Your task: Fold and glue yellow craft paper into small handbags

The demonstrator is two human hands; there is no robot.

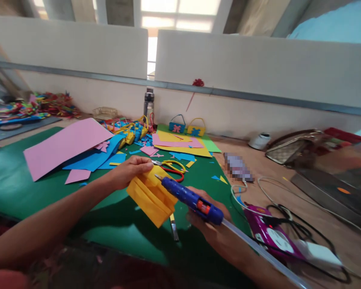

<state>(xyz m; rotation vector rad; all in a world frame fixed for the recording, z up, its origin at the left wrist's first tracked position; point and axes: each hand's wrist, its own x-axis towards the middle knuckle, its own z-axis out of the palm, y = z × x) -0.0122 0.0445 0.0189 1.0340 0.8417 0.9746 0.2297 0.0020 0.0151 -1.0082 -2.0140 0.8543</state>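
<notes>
The left hand (137,165) pinches the far edge of the folded yellow piece (149,201), which sits above the green surface (105,218), its folds open. The right hand (206,212) is wrapped around a blue glue gun (183,194), just right of the yellow piece; its fingers are partly hidden, so I can't tell whether one presses the trigger. The nozzle (158,176) points over the piece's upper flap; contact is unclear.

The likeliest trouble is a burn: the left fingertips are near the nozzle, and a small slip of either hand could bring them together. With one edge pinched, the piece could twist or sag under a push, smearing glue or closing a fold crooked. Too hard a squeeze might flood the crease.

The long glue stick (258,245) trailing well right of the yellow piece could snag the white cable (242,200) and jerk the aim. Scissors (176,170) just beyond the piece, and a yellow-handled tool (174,228) below it, could catch drips or its corner.
</notes>
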